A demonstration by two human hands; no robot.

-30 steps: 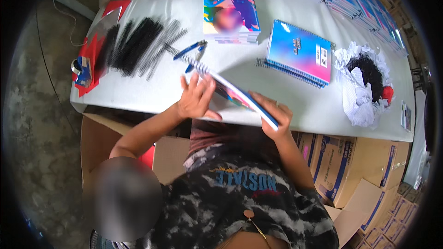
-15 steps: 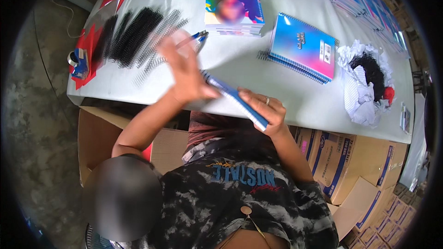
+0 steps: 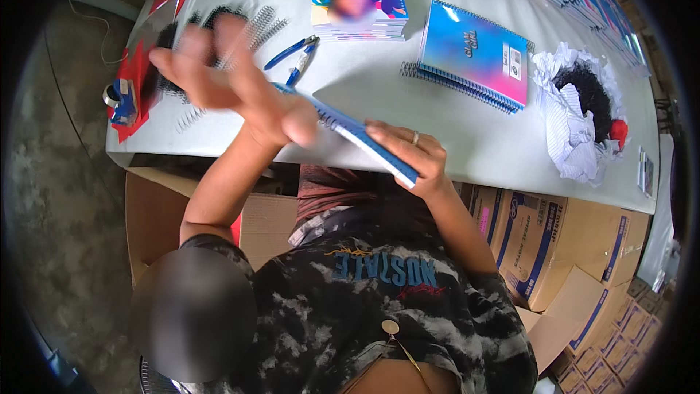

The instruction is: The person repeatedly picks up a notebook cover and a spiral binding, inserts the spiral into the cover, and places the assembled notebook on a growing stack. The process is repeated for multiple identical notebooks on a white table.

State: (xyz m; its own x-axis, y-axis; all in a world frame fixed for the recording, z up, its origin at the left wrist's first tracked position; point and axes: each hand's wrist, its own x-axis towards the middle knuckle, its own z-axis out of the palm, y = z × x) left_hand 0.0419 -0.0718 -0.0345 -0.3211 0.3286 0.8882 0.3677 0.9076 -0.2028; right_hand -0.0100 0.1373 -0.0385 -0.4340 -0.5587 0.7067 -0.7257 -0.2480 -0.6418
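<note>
My right hand [image 3: 415, 153] grips a blue-covered notebook [image 3: 368, 147], thumb and fingers pressed on its near end. It is held nearly edge-on, tilted over the front of the table, with part of a wire coil showing along it. My left hand [image 3: 230, 84] is raised at the notebook's far end, fingers spread and blurred; whether its palm touches the coil is unclear. Behind that hand lies a heap of black spiral coils [image 3: 266, 29], partly hidden. Blue-handled pliers [image 3: 295, 57] rest on the table just beyond the notebook.
A stack of colourful notebooks [image 3: 357, 0] stands at the back middle, and coil-bound blue-pink notebooks [image 3: 474, 58] lie to the right. Crumpled white paper [image 3: 572, 138] holds black scraps. A tape dispenser [image 3: 122, 102] sits at the left edge. Cardboard boxes [image 3: 539, 241] stand below the table.
My left hand has swung left and spread over the coils, uncovering the pliers. My right hand still grips the notebook, and the view has shifted slightly.
</note>
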